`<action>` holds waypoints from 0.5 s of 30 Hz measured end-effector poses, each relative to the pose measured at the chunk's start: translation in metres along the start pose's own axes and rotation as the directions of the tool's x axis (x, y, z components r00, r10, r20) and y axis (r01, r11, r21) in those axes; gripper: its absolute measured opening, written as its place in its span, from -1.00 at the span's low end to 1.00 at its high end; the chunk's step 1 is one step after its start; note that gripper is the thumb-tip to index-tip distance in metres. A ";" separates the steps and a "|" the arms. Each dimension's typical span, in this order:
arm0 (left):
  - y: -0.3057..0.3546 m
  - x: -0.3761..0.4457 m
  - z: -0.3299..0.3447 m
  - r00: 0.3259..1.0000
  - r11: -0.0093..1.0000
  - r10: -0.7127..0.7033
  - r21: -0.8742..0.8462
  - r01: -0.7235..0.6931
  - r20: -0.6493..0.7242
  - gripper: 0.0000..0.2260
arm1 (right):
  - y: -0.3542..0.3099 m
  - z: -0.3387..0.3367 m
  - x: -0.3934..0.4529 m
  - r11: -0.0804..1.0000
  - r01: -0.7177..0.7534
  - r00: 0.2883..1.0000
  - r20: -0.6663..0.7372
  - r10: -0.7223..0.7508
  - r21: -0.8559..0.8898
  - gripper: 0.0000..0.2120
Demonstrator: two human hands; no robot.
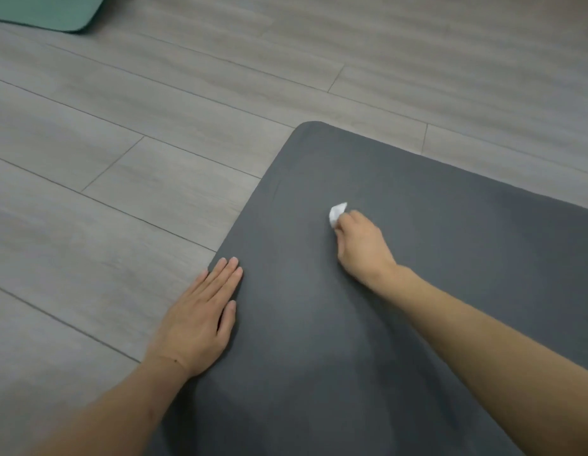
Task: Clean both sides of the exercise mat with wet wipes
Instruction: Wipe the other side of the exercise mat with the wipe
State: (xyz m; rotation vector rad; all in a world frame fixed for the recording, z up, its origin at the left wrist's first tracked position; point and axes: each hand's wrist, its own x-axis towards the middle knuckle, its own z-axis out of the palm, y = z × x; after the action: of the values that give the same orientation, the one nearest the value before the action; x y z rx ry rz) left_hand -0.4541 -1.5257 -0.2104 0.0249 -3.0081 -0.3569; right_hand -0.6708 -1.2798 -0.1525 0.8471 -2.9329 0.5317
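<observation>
A: Where is the mat?
B: The dark grey mat point(401, 324) lies flat on the wood floor point(121, 159) — 1 rounded corner points away.
A: And the 2 hands?
B: The right hand point(361, 248) pinches a white wipe point(337, 213) against the mat with curled fingers; the left hand point(200, 320) presses flat on the mat's edge, fingers straight. A green mat point(45, 11) lies well apart.

Soft, even indoor light with no glare. Faint shadows sit just beside the left hand point(200, 319) and under the right hand point(361, 246) on the dark grey mat point(450, 258). The whole picture is slightly blurred. Floor planks point(154, 110) bend a little toward the edges.
</observation>
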 end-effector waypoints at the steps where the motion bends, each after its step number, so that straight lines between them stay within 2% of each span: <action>1: 0.001 0.000 -0.001 1.000 1.000 -0.021 -0.005 0.021 -0.013 -0.48 | -0.018 0.003 -0.029 0.986 0.153 0.986 0.051 -0.156 0.060 -0.94; 3: 0.004 -0.001 -0.002 0.998 0.998 -0.057 -0.002 0.057 -0.028 -0.49 | -0.043 0.003 -0.080 0.873 0.454 0.849 0.212 -0.484 0.175 -0.91; 4: 0.004 0.000 -0.002 0.997 0.998 -0.063 -0.004 0.063 -0.033 -0.49 | -0.041 0.001 -0.082 0.820 0.548 0.778 0.258 -0.573 0.165 -0.93; 5: 0.005 0.000 -0.001 0.998 0.998 -0.060 -0.004 0.060 -0.035 -0.48 | -0.031 0.001 -0.064 0.786 0.611 0.751 0.244 -0.614 0.096 -0.95; 6: 0.005 0.000 -0.001 0.998 0.999 -0.055 0.001 0.055 -0.035 -0.48 | -0.019 0.001 -0.036 0.800 0.600 0.783 0.199 -0.589 0.004 -0.98; 7: 0.005 0.001 -0.002 0.998 0.998 -0.054 0.012 0.055 -0.037 -0.48 | -0.004 0.003 -0.003 0.866 0.495 0.864 0.138 -0.484 -0.062 -0.99; 8: 0.004 0.001 -0.003 0.997 0.998 -0.059 0.030 0.060 -0.041 -0.48 | 0.013 0.002 0.032 0.943 0.319 0.947 0.076 -0.313 -0.093 -0.97; 9: 0.004 0.001 -0.004 0.997 0.996 -0.067 0.047 0.069 -0.045 -0.48 | 0.029 -0.002 0.060 0.988 0.121 0.993 0.014 -0.120 -0.094 -0.96; 10: 0.006 0.000 -0.005 0.995 0.995 -0.083 0.054 0.086 -0.051 -0.47 | 0.038 -0.005 0.075 0.996 -0.066 0.997 -0.043 0.063 -0.067 -0.94; 11: 0.007 0.000 -0.006 0.992 0.992 -0.108 0.055 0.112 -0.067 -0.47 | 0.036 -0.005 0.078 0.986 -0.161 0.984 -0.084 0.158 -0.038 -0.93; 12: 0.007 0.001 -0.007 0.988 0.989 -0.130 0.053 0.135 -0.081 -0.47 | 0.023 -0.002 0.066 0.989 -0.149 0.985 -0.087 0.146 -0.027 -0.93; 13: 0.007 0.000 -0.007 0.986 0.988 -0.139 0.051 0.143 -0.088 -0.47 | 0.002 0.001 0.039 0.999 -0.040 0.997 -0.071 0.041 0.007 -0.96; 14: 0.008 0.000 -0.008 0.986 0.988 -0.142 0.045 0.146 -0.086 -0.47 | -0.021 0.005 0.004 0.992 0.115 0.993 -0.033 -0.113 0.056 -0.98; 15: 0.008 0.000 -0.008 0.986 0.989 -0.142 0.039 0.146 -0.082 -0.47 | -0.043 0.008 -0.035 0.951 0.286 0.954 0.057 -0.294 0.116 -0.95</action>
State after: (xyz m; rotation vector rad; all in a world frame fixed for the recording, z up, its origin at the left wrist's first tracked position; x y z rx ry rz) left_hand -0.4530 -1.5199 -0.2005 0.2551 -2.9431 -0.2946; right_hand -0.6180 -1.2985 -0.1518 1.3098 -2.7873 0.6499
